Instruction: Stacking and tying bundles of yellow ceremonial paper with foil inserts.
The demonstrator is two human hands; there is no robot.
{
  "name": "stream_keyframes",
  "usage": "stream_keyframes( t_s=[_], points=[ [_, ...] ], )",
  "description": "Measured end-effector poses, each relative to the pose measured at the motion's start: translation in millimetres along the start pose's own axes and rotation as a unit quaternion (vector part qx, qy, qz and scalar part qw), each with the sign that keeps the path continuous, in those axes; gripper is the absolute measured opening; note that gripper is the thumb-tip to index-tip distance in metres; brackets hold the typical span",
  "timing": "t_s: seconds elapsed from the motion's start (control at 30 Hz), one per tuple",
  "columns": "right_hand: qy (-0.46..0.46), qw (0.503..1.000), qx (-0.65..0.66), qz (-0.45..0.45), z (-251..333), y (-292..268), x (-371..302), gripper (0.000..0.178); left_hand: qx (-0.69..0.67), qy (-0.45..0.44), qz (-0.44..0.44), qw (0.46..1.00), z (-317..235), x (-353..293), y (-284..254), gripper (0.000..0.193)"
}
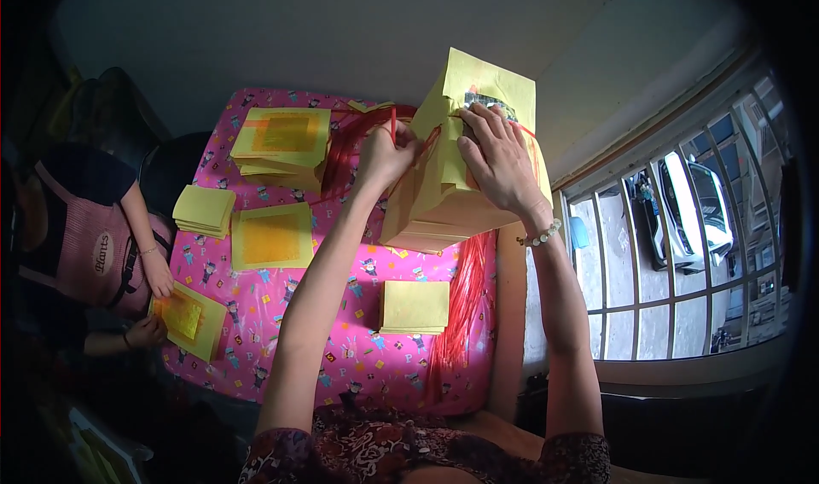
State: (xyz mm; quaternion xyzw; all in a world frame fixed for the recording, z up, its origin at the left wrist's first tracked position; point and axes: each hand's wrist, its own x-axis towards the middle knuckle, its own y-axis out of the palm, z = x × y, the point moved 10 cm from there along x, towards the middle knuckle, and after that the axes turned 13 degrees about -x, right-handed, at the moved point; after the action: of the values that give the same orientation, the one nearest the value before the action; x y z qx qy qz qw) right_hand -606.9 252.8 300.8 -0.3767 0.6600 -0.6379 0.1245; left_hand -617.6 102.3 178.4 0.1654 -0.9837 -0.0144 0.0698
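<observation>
A tall block of stacked yellow paper (444,195) stands at the far right of the table. My right hand (495,155) lies flat on its top, fingers spread, partly covering a dark printed label (488,100). Red plastic string (433,140) runs along the block's upper left side, and more red shows by the right hand's fingertips. Just left of the block, my left hand (387,154) is closed in a pinch on the string, with a red end sticking up above its fingers. How the string passes behind the block is hidden.
A pink patterned cloth (341,347) covers the table. Smaller yellow paper stacks (281,138) stand at left, another (415,306) near the front. Loose red strands (465,305) hang by the right edge. At left, a co-worker's hands (155,313) touch a gold-centred sheet (189,322). A barred window (674,253) lies right.
</observation>
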Motion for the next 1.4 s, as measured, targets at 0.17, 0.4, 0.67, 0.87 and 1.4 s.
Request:
stream_keyframes(
  t_s=[0.17,0.4,0.67,0.87,1.4],
  points=[
    [-0.004,1.000,0.000,0.000,4.6,0.9,2.2,0.050,-0.009,0.080,0.063,0.995,-6.3,4.7,19.1,0.020],
    [-0.001,1.000,0.001,0.004,1.4,0.8,0.4,0.050,-0.030,0.129,-0.039,0.990,5.8,21.3,0.3,0.015],
    [0.003,1.000,0.009,0.005,-0.8,-0.3,0.1,0.050,-0.316,-0.140,-0.148,0.927,139.2,43.4,-49.6,0.017],
    [-0.005,1.000,0.016,0.009,3.5,5.0,3.1,0.051,-0.431,-0.281,-0.229,0.826,252.1,-7.7,-80.1,0.011],
    [0.014,0.999,0.028,0.020,-17.4,10.0,-3.5,0.051,0.185,0.126,-0.387,0.894,45.1,-121.0,-71.8,0.054]
  ],
)
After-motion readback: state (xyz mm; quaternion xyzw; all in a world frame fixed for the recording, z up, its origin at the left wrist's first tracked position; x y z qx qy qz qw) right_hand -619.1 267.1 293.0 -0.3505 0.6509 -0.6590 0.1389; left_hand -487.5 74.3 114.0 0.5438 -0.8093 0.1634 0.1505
